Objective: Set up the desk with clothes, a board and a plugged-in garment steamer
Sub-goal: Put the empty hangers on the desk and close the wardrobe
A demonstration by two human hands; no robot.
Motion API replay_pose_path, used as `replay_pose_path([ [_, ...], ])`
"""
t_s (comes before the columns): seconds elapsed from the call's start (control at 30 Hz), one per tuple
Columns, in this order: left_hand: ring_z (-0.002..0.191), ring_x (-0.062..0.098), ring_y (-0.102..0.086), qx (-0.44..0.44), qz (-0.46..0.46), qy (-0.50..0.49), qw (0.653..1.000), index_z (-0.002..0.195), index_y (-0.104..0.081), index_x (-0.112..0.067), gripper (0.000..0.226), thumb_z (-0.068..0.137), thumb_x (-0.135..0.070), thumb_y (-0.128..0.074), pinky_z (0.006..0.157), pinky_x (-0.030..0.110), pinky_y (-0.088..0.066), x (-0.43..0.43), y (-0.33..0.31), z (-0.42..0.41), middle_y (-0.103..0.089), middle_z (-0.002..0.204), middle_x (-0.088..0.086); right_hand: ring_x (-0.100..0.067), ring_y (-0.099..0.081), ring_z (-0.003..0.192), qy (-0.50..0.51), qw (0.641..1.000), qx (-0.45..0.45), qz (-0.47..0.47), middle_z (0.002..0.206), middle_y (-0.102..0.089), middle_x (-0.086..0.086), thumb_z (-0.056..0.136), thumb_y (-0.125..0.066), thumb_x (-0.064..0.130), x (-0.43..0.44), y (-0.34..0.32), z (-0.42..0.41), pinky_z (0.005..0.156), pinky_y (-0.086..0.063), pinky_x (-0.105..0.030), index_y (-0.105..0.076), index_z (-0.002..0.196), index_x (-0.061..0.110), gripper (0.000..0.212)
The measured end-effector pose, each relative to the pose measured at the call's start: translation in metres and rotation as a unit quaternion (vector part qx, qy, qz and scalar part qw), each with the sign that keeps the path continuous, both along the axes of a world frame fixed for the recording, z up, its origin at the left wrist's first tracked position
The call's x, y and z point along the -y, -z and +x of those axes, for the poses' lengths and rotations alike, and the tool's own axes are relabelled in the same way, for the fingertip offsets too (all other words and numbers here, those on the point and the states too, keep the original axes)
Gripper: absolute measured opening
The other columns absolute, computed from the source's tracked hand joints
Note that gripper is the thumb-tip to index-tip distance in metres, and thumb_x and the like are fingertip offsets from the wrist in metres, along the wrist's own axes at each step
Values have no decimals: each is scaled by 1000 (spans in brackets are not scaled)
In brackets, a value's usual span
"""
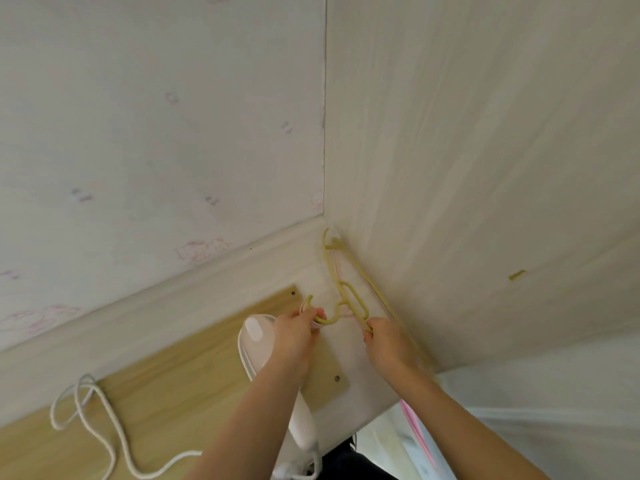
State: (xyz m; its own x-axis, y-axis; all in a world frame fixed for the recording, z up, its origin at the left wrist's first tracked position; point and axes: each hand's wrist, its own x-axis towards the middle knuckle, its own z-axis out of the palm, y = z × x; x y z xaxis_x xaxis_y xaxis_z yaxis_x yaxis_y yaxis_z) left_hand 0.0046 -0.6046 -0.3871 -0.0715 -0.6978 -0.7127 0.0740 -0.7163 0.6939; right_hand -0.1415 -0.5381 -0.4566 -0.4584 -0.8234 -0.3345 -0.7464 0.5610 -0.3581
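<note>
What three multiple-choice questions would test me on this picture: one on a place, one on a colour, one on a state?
1. Where does the steamer lie?
A. on the wooden board
B. on the floor
C. on a chair

2. What colour is the hanger on top?
A. blue
B. yellow
C. black

3. What are the left hand and the right hand doing?
A. lying flat and empty
B. waving in the air
C. both gripping the hanger

Answers:
1 A, its white head rests on the pale wood.
2 B, its hook and loop are plainly yellow.
3 C, the left hand's fingers curl round the hook and the right hand's round the bar.
</note>
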Motion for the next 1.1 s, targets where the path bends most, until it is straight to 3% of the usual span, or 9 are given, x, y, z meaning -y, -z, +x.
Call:
replay_pose_path([
  [0.13, 109, 25, -57, 252, -191, 133, 939, 132, -46, -9, 38, 94, -11, -48, 89, 35, -45, -7, 4, 2, -61, 113, 4, -33, -63, 92, -22, 1000, -8, 4, 95, -68, -12, 93, -50, 26, 1, 8, -1, 66, -45, -35, -64, 93, 14, 18],
  [0.2, 141, 35, -25, 365, -284, 253, 850, 146, -30, -4, 56, 91, -2, -41, 116, 42, -22, -19, 9, -1, -33, 150, 17, -32, -63, 92, -32, 999, -12, 5, 96, -68, -12, 94, -50, 28, 2, 11, -1, 64, -43, -33, -63, 94, 15, 19],
  [0.27, 145, 42, -8, 481, -355, 370, 711, 146, -30, 1, 71, 77, 4, -47, 118, 49, 0, -33, 15, -4, -15, 155, 27, -32, -63, 93, -39, 999, -17, 7, 97, -67, -11, 94, -49, 29, 3, 14, -2, 63, -38, -32, -63, 95, 16, 20],
  [0.33, 138, 46, -28, 511, -373, 443, 636, 132, -50, 6, 71, 62, -2, -59, 110, 58, -11, -48, 32, -7, -35, 145, 32, -33, -62, 94, -46, 999, -23, 4, 98, -68, -11, 93, -48, 31, 4, 16, -1, 63, -39, -32, -64, 95, 16, 22],
  [0.4, 131, 45, -41, 519, -348, 515, 587, 124, -57, 9, 56, 73, -10, -44, 103, 56, -21, -57, 40, -10, -47, 137, 31, -33, -63, 94, -44, 999, -17, 0, 97, -68, -12, 94, -47, 32, 5, 18, 0, 66, -43, -34, -65, 95, 15, 24],
  [0.5, 135, 44, -34, 502, -322, 534, 600, 131, -47, 12, 57, 80, -6, -30, 111, 54, -24, -63, 45, -14, -36, 143, 32, -32, -63, 93, -43, 999, -14, 7, 95, -69, -11, 95, -46, 33, 7, 20, 2, 66, -43, -34, -65, 93, 15, 26],
  [0.57, 141, 39, 9, 530, -334, 507, 591, 147, -9, 9, 62, 90, -4, -30, 118, 48, -5, -59, 50, -14, 3, 154, 28, -32, -63, 90, -40, 999, -4, 14, 93, -69, -10, 95, -48, 32, 7, 23, 3, 62, -39, -32, -65, 90, 15, 25],
  [0.63, 136, 34, 29, 542, -280, 544, 577, 145, 19, 3, 66, 98, -8, -26, 116, 43, 7, -55, 62, -10, 25, 153, 22, -31, -63, 88, -35, 999, 2, 22, 92, -68, -9, 94, -49, 30, 7, 27, 5, 59, -36, -28, -64, 88, 15, 22],
  [1.1, 143, 39, 19, 548, -204, 554, 592, 143, 23, 5, 80, 99, -18, -40, 118, 41, 0, -32, 78, -18, 25, 152, 27, -28, -58, 103, -66, 996, -56, 31, 108, -60, -8, 98, -45, 18, 29, 26, 16, 70, -42, -33, -63, 105, 12, 20],
])
